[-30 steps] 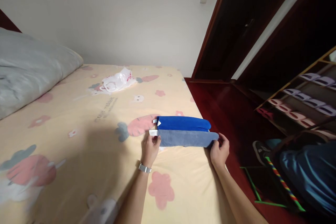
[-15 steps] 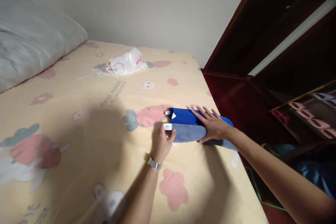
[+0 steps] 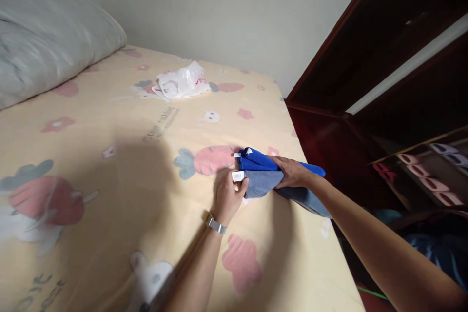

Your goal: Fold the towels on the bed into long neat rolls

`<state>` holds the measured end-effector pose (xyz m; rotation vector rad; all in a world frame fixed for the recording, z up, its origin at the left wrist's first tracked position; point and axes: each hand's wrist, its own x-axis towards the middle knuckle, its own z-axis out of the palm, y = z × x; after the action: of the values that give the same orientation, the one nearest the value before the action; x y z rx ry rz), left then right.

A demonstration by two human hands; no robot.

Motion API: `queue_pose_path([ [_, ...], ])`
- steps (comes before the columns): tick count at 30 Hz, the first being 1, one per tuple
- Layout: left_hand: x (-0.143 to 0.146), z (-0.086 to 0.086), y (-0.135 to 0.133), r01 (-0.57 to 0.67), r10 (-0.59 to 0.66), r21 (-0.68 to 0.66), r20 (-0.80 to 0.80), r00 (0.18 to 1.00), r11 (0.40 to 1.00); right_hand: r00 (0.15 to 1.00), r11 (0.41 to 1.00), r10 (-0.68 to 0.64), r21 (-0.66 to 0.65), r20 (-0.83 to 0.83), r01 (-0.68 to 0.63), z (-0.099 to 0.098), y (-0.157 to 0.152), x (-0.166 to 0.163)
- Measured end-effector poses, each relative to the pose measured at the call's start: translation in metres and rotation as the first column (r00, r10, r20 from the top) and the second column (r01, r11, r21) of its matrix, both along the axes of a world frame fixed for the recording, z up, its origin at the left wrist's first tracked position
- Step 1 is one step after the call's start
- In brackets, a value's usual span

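A long folded blue cloth item [image 3: 254,160], bright blue on its far side, lies on the bed near its right edge. Its near side is a grey-blue cloth part [image 3: 261,181], and small white tags show at the left end. My left hand [image 3: 231,195], with a metal-banded watch on the wrist, pinches that left end beside a white barcode tag [image 3: 238,176]. Around the middle of the cloth my right hand [image 3: 292,173] is closed, squeezing it into creases. The fingers' undersides are hidden.
The bed [image 3: 204,263] has a yellow patterned sheet. A crumpled white plastic bag [image 3: 183,82] lies toward the wall, and a grey pillow [image 3: 54,39] sits at the left. Past the bed's right edge are dark floor and a rack with pink footwear [image 3: 427,181].
My right hand has gone from lying spread over the cloth to gripping it, bunching the middle. The far left corner of the bright blue part has lifted and creased. My left hand keeps its pinch.
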<state>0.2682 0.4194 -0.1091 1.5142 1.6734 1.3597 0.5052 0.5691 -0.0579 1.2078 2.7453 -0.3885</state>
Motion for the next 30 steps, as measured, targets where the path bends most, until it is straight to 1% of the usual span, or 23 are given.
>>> queue_pose_path([
  [3, -0.001, 0.000, 0.000, -0.005, 0.005, -0.005, -0.035, 0.999, 1.000, 0.999, 0.999, 0.030, 0.016, -0.026, -0.029, -0.004, 0.002, 0.001],
  [7, -0.002, -0.001, 0.001, -0.023, 0.023, 0.006, -0.042, 0.999, 1.000, 0.998, 0.996, -0.054, 0.068, 0.010, 0.053, -0.006, 0.000, -0.004],
  [11, -0.002, -0.003, 0.001, -0.084, 0.084, 0.012, 0.000, 0.996, 0.996, 0.993, 0.992, -0.120, 0.048, -0.007, 0.120, -0.006, -0.002, -0.008],
  [14, -0.001, -0.006, 0.002, -0.104, 0.106, -0.026, 0.069, 0.992, 0.994, 0.990, 0.989, -0.142, 0.042, -0.015, 0.142, -0.007, -0.002, -0.006],
  [16, 0.000, -0.011, 0.004, -0.098, 0.106, -0.055, 0.153, 0.983, 0.994, 0.985, 0.985, -0.172, 0.030, -0.019, 0.173, -0.007, -0.002, -0.006],
  [18, -0.001, -0.015, 0.005, -0.092, 0.104, -0.057, 0.257, 0.961, 0.994, 0.971, 0.971, -0.238, 0.013, 0.002, 0.238, -0.006, -0.001, -0.009],
  [20, -0.002, -0.018, 0.005, -0.104, 0.111, -0.039, 0.330, 0.938, 0.994, 0.945, 0.946, -0.324, 0.004, 0.048, 0.324, -0.003, 0.000, -0.015],
  [23, -0.005, -0.020, 0.003, -0.143, 0.140, -0.018, 0.347, 0.927, 0.990, 0.901, 0.903, -0.427, -0.020, 0.080, 0.430, 0.007, -0.004, -0.024],
  [25, -0.007, -0.022, 0.002, -0.167, 0.158, -0.003, 0.336, 0.929, 0.986, 0.887, 0.885, -0.462, -0.072, -0.004, 0.460, 0.017, -0.014, -0.021],
  [27, -0.008, -0.027, 0.003, -0.184, 0.170, 0.013, 0.326, 0.930, 0.983, 0.850, 0.867, -0.497, -0.143, -0.174, 0.477, 0.031, -0.036, -0.005],
  [29, -0.009, -0.030, 0.006, -0.197, 0.183, 0.017, 0.293, 0.938, 0.980, 0.780, 0.845, -0.535, -0.187, -0.326, 0.501, 0.046, -0.074, 0.024],
  [30, -0.009, -0.030, 0.008, -0.200, 0.190, 0.015, 0.250, 0.950, 0.980, 0.749, 0.830, -0.556, -0.198, -0.359, 0.522, 0.053, -0.100, 0.043],
])
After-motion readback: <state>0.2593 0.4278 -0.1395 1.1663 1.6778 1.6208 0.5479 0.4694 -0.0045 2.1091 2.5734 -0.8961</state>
